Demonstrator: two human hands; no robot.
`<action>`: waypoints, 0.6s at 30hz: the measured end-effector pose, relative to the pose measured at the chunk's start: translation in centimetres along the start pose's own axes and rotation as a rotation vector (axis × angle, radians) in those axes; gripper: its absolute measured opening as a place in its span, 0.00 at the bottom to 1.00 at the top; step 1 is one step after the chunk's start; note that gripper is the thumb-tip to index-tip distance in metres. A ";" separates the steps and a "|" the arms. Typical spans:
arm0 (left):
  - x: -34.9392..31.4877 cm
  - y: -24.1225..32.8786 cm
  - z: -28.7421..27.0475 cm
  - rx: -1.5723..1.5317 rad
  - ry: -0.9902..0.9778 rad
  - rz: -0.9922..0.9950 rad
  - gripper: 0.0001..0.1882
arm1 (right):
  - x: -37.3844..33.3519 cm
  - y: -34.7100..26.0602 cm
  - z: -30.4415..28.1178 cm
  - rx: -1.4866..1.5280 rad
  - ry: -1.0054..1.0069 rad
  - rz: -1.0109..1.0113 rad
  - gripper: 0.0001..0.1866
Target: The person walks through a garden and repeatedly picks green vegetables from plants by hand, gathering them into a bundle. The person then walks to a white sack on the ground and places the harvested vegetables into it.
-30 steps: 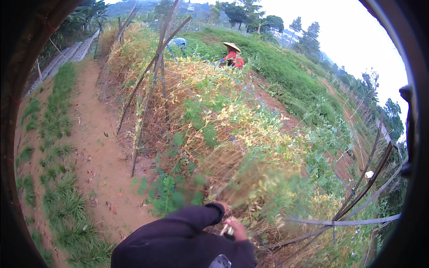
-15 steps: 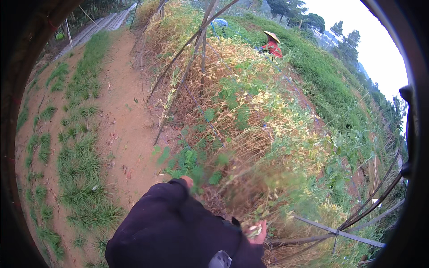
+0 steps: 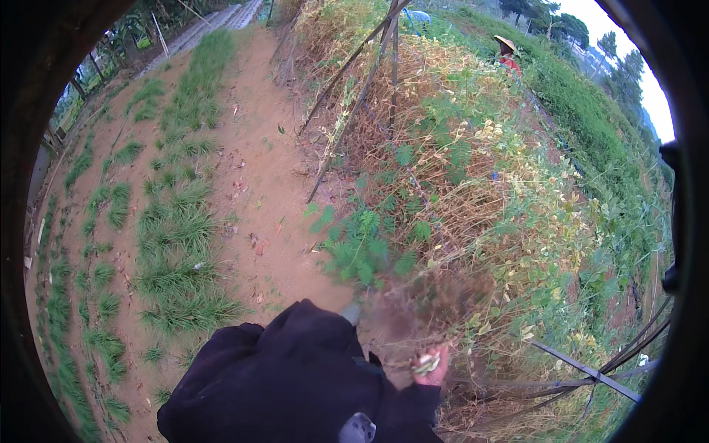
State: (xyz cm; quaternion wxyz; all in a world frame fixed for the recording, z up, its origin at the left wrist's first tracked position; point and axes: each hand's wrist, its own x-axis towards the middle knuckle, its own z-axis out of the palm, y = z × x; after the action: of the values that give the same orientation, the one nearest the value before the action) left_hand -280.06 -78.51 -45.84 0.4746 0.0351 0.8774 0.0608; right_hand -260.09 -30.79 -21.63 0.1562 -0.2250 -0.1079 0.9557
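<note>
At the lower middle, my right hand is closed around a small bunch of pale whitish-green bean pods. It sits at the near edge of the dry, straw-coloured vines, which are smeared by motion just beyond it. My dark left sleeve bends across the lower middle, and my left hand is hidden behind it. A leafy green plant with feathery leaves grows ahead of that sleeve, at the foot of the vines.
Crossed wooden poles stand among the vines ahead; more poles cross at the lower right. To the left run a bare soil path and rows of grassy plants. A person in a straw hat is far off behind the vines.
My view has swung left, so the vines and poles sit farther right. My left hand, partly seen before, has gone out of sight. The right hand still holds the pods.
</note>
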 end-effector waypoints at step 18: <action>6.4 -2.8 -8.1 -0.097 -0.028 0.319 0.19 | 7.9 4.0 9.2 -0.070 -0.004 -0.170 0.11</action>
State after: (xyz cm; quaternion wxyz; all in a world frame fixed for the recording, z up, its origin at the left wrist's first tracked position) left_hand -290.33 -81.12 -47.20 0.4722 0.1518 0.8501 0.1772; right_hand -272.05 -32.97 -17.80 0.2288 -0.2186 -0.1602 0.9350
